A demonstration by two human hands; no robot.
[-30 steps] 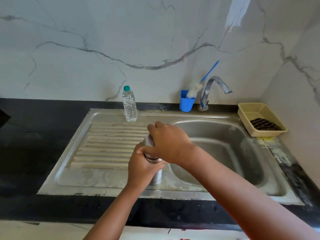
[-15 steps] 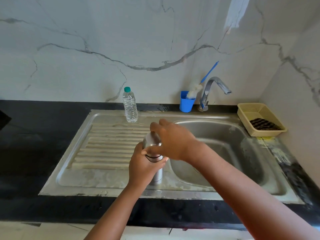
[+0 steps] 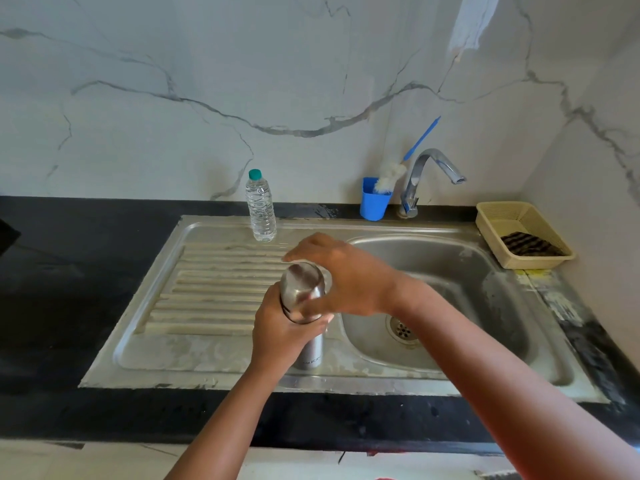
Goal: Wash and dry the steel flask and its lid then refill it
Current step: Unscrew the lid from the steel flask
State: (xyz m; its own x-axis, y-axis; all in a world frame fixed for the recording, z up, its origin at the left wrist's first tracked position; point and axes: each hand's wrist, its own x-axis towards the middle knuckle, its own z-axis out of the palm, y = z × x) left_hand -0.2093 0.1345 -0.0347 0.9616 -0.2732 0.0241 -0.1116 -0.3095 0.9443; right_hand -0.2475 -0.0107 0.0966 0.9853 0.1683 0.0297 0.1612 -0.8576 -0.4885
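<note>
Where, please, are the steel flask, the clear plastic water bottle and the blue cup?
steel flask (image 3: 311,351), head view, lower body.
clear plastic water bottle (image 3: 261,209), head view, mid body.
blue cup (image 3: 374,201), head view, front wall.

The left hand (image 3: 282,332) is held low, its fingers curled round the steel flask (image 3: 309,348). The right hand (image 3: 341,277) is arched over the lid (image 3: 302,289), gripped from the right. Both forearms are extended forward.
</note>
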